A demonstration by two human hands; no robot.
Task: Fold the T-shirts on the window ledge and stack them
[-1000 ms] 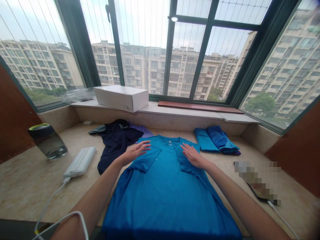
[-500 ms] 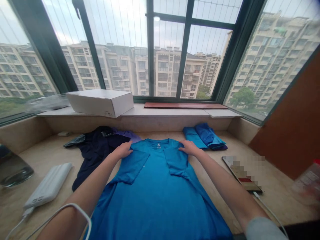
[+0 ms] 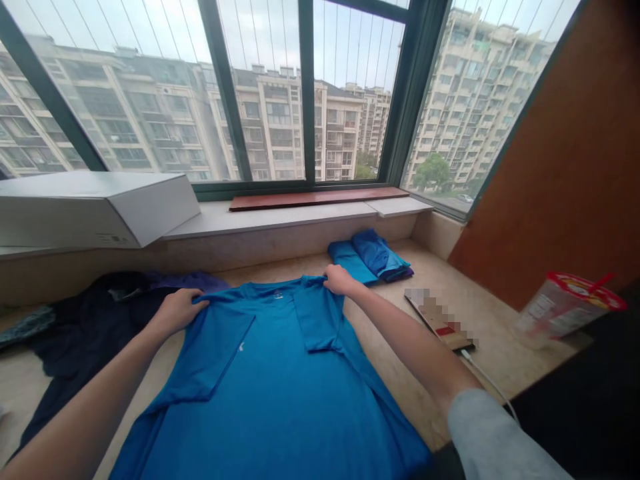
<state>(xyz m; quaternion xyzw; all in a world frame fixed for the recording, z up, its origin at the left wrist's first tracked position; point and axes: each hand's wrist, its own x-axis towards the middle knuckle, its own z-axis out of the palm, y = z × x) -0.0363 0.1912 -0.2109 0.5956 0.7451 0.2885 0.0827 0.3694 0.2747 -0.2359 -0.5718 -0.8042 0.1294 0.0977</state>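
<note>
A blue T-shirt (image 3: 280, 380) lies spread across the stone ledge, its collar toward the window and its lower end past the bottom of the view. Both sleeves are turned inward over its front. My left hand (image 3: 181, 309) pinches the shirt at its left shoulder. At the right shoulder my right hand (image 3: 341, 280) grips the cloth between thumb and fingers. The collar between the hands looks slightly lifted. Just beyond my right hand lie folded blue clothes (image 3: 373, 257), stacked partly over one another. Dark navy clothing (image 3: 100, 320) sits crumpled beside my left hand.
A white box (image 3: 90, 207) rests on the windowsill, with a reddish board (image 3: 320, 198) to its right. A phone (image 3: 440, 319) with a white cable lies right of the shirt. Farther right stands a clear cup (image 3: 565, 310) with a red rim. Purple cloth (image 3: 185, 281) lies behind my left hand.
The view has turned to the right and come closer. Both hands now hold the shirt's shoulders, and the collar edge appears raised and drawn tauter. The power bank has left the view.
</note>
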